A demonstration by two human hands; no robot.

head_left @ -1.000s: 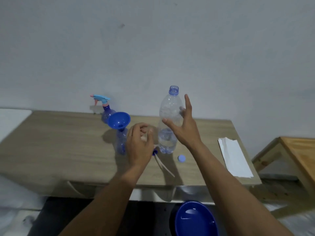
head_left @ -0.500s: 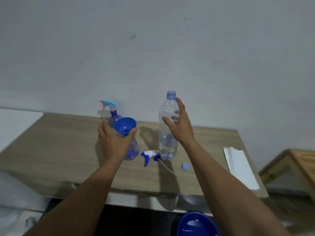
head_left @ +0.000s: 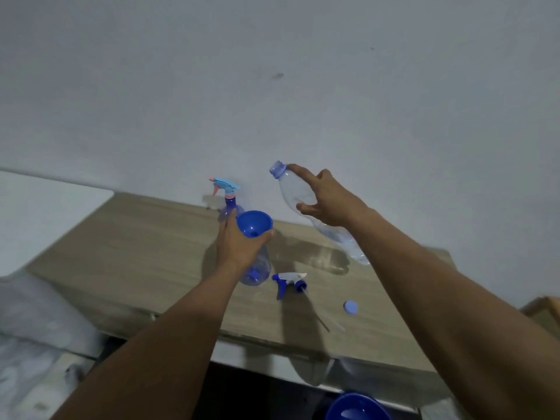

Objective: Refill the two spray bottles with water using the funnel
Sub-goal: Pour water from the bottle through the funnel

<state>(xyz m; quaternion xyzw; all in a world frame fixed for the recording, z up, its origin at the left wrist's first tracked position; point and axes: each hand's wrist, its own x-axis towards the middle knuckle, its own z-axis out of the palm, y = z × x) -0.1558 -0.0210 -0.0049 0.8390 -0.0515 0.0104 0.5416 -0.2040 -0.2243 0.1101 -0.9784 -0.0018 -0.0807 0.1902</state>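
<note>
Blue plastic funnel (head_left: 254, 223) is seated in the neck of the open spray bottle (head_left: 257, 269) on the table (head_left: 136, 253), and that neck is clasped in the left hand's (head_left: 239, 244) grip. The water bottle (head_left: 295, 189) is held tilted above the table in the right hand's (head_left: 330, 198) grip, mouth up-left. The second spray bottle (head_left: 228, 197) is stood by the wall, and the detached sprayer head (head_left: 289, 280) and a cap (head_left: 351, 307) are laid nearby.

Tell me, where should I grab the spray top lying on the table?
Pinch the spray top by its white body, coming from above, I'd say: it lies on its side on the table, trigger pointing toward you, with nothing touching it.
</note>
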